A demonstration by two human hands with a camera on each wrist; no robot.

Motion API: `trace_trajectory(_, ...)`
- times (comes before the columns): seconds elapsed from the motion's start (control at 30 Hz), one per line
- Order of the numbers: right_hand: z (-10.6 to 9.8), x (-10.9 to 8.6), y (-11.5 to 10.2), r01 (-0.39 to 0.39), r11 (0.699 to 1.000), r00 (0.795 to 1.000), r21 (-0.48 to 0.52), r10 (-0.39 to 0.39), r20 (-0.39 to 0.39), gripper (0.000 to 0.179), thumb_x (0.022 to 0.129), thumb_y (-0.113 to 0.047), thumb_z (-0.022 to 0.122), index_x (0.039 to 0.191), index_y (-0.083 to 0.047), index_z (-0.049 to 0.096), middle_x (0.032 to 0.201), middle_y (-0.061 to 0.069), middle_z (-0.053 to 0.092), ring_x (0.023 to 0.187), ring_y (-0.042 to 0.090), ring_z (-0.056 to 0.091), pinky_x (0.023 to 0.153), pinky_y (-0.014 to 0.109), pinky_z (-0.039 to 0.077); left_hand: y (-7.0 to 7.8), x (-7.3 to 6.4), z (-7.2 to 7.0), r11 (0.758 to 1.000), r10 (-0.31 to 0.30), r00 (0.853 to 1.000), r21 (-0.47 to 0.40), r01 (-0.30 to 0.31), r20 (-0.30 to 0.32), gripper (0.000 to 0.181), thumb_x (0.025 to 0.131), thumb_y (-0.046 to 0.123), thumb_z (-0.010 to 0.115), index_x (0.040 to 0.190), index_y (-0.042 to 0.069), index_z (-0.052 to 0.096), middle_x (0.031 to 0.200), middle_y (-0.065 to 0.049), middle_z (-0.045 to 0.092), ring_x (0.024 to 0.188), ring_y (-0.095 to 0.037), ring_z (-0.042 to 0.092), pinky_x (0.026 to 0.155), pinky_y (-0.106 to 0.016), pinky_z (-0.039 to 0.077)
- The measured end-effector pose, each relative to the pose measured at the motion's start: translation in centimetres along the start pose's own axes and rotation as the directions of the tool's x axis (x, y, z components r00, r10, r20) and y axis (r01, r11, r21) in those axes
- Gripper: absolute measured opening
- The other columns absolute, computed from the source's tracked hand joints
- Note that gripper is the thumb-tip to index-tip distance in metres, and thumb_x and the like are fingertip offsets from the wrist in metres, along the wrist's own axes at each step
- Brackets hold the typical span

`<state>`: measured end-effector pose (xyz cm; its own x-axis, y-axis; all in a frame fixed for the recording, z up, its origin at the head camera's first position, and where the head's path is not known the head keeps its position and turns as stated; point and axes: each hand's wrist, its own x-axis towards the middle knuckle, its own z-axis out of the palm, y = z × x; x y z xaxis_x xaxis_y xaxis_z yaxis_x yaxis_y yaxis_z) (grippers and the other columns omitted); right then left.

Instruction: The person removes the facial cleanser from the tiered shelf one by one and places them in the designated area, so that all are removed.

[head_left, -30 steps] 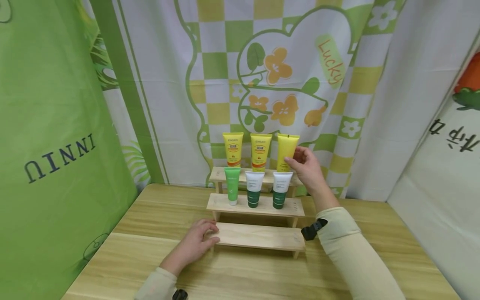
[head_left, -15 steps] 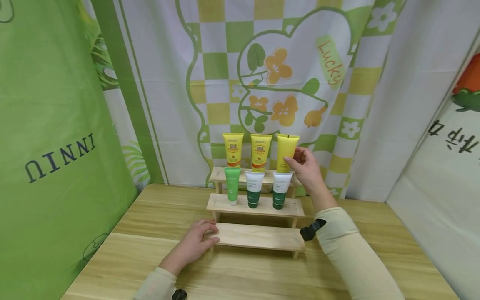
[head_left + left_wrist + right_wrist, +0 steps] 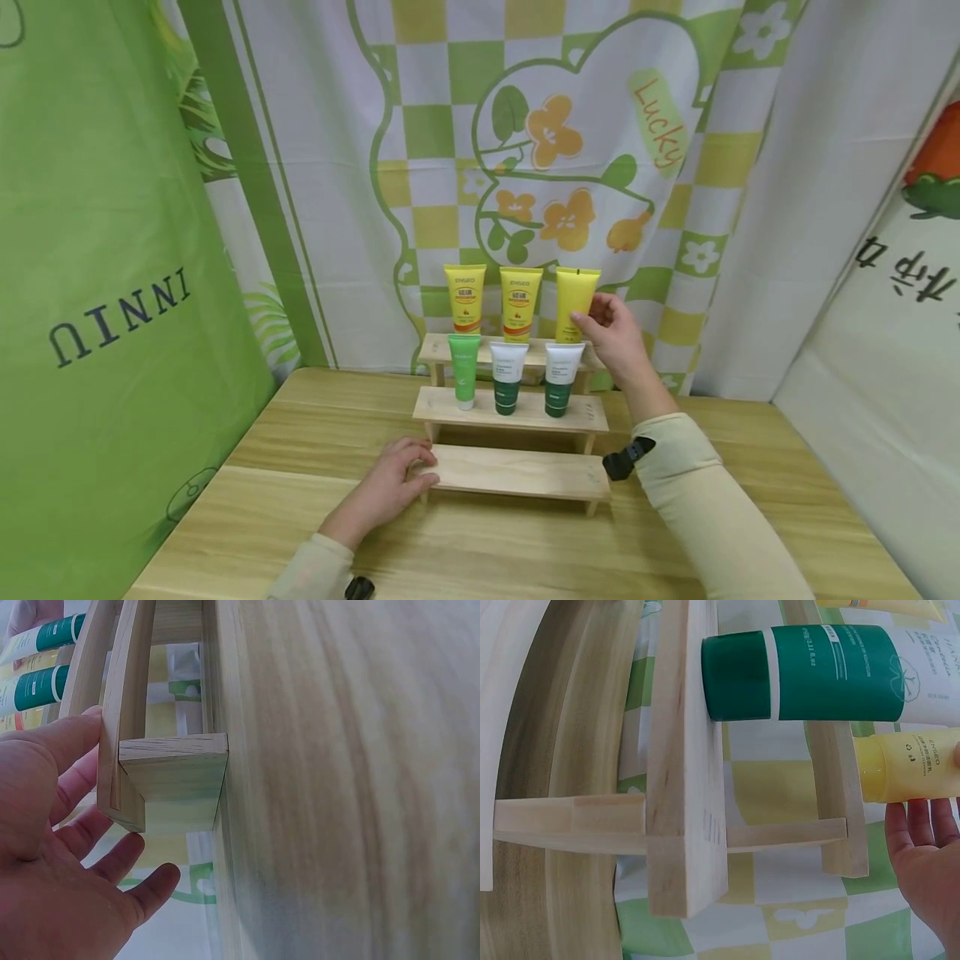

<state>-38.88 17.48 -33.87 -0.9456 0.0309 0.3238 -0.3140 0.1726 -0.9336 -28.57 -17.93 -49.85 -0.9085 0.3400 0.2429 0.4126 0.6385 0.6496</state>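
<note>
At the top right of a three-step wooden stand (image 3: 517, 471), my right hand (image 3: 618, 337) pinches an upright yellow squeeze tube (image 3: 576, 290), thumb in front and fingers behind. In the right wrist view this tube (image 3: 907, 766) has its cap right at the top step. My left hand (image 3: 388, 479) holds the left end of the bottom step, thumb at the front corner; the left wrist view shows its other fingers (image 3: 154, 889) spread loosely beside the board. Two more yellow tubes (image 3: 466, 296) stand on the top step, printed sides forward.
The middle step carries a light-green tube (image 3: 465, 371) and two white tubes with dark-green lower halves (image 3: 507, 375), (image 3: 557, 379). Beneath the stand is a wood-grain table (image 3: 300, 467). A patterned curtain (image 3: 435, 133) hangs close behind, and a green cloth (image 3: 112, 250) hangs at left.
The yellow tube in my right hand has shifted very slightly to the right. My left hand stays at the bottom step.
</note>
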Motion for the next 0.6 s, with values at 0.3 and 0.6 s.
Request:
trace_trajectory(0.3, -0.9, 0.8, 1.3, -0.006, 1.000, 0.999, -0.030, 0.006, -0.033, 0.054, 0.094, -0.023, 0.069, 0.135, 0.002, 0.046, 0.119, 0.011, 0.054, 0.103, 0.016, 0.051, 0.086, 0.026, 0.045, -0.2, 0.0, 0.1, 1.000, -0.002, 1.000, -0.017, 0.002, 0.005, 0.018, 0.091, 0.030, 0.070, 0.102, 0.017, 0.065, 0.130, -0.007, 0.055, 0.125, -0.034, 0.046, 0.104, -0.052, 0.036)
trace_trajectory(0.6, -1.6, 0.7, 1.0, 0.044, 0.999, 0.998, -0.017, -0.045, -0.049, 0.051, 0.093, -0.020, 0.070, 0.132, 0.004, 0.047, 0.114, 0.010, 0.055, 0.099, 0.014, 0.051, 0.081, 0.022, 0.045, -0.5, 0.0, 0.2, 1.000, 0.004, 1.000, -0.016, -0.005, -0.001, 0.021, 0.091, 0.034, 0.070, 0.104, 0.018, 0.065, 0.130, -0.006, 0.055, 0.124, -0.033, 0.048, 0.102, -0.052, 0.039)
